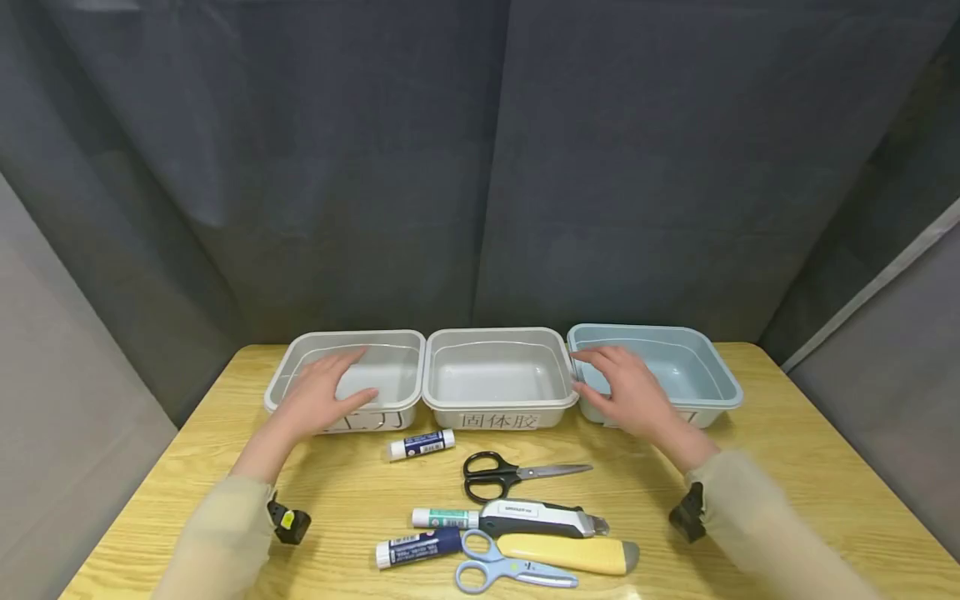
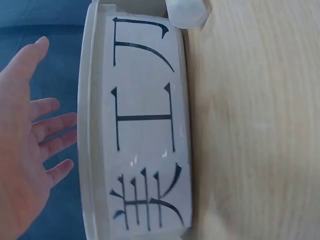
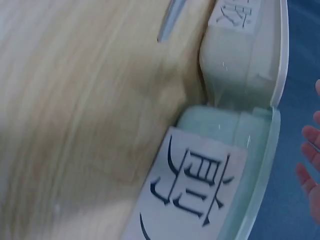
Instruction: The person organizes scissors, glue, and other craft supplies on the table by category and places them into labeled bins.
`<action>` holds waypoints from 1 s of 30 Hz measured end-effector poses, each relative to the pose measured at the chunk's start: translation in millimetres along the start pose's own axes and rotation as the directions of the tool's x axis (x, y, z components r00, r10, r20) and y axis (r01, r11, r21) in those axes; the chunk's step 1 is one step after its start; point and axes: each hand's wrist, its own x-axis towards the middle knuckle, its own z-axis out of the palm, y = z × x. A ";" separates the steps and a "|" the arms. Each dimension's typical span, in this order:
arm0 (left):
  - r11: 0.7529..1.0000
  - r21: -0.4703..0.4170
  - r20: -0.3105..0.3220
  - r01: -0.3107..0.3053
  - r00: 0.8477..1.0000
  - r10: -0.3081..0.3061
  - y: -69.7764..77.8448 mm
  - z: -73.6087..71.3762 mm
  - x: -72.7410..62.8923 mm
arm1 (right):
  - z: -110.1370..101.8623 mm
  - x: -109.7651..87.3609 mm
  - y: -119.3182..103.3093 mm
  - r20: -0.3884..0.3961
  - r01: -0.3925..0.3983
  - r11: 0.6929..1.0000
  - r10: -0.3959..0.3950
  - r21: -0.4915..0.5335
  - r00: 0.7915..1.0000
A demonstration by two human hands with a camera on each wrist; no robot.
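Observation:
My left hand [image 1: 318,398], fingers spread and holding nothing, is over the left grey bin [image 1: 405,410]. In the left wrist view that bin's front label [image 2: 145,120] faces the camera, beside the open palm. My right hand [image 1: 626,392] is also spread, over the left part of the blue bin [image 1: 705,375]; its fingertips are near the rim of the middle grey bin [image 1: 498,404]. At the right edge of the right wrist view only some fingers [image 3: 311,145] show, with nothing in them.
On the wooden table [image 1: 187,500] lie a glue stick [image 1: 422,445], black scissors [image 1: 498,475], a green-banded glue stick [image 1: 444,518], a grey-black utility knife [image 1: 536,518], a yellow utility knife [image 1: 562,552], a dark blue glue stick [image 1: 418,547] and light blue scissors [image 1: 495,567]. A dark curtain [image 1: 480,167] hangs behind.

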 end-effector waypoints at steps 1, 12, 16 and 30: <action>1.000 -0.008 -0.010 0.007 1.000 -0.007 -1.1 -0.3 -1.9 | 0.8 -0.3 -2.1 -0.012 0.015 1.000 -0.014 0.008 1.000; 0.996 -0.068 -0.110 0.054 0.992 -0.062 -16.2 -3.0 -20.4 | 5.8 -3.0 -25.2 -0.081 0.157 0.985 -0.151 0.066 0.985; 0.994 -0.080 -0.116 0.077 0.990 -0.086 -26.0 -1.6 -26.7 | 6.4 -6.1 -32.8 -0.065 0.187 0.979 -0.182 0.084 0.981; 0.990 -0.058 -0.130 0.132 0.982 -0.139 -40.1 -6.1 -35.4 | 4.6 -25.3 -48.1 0.195 0.135 0.976 -0.167 0.171 0.966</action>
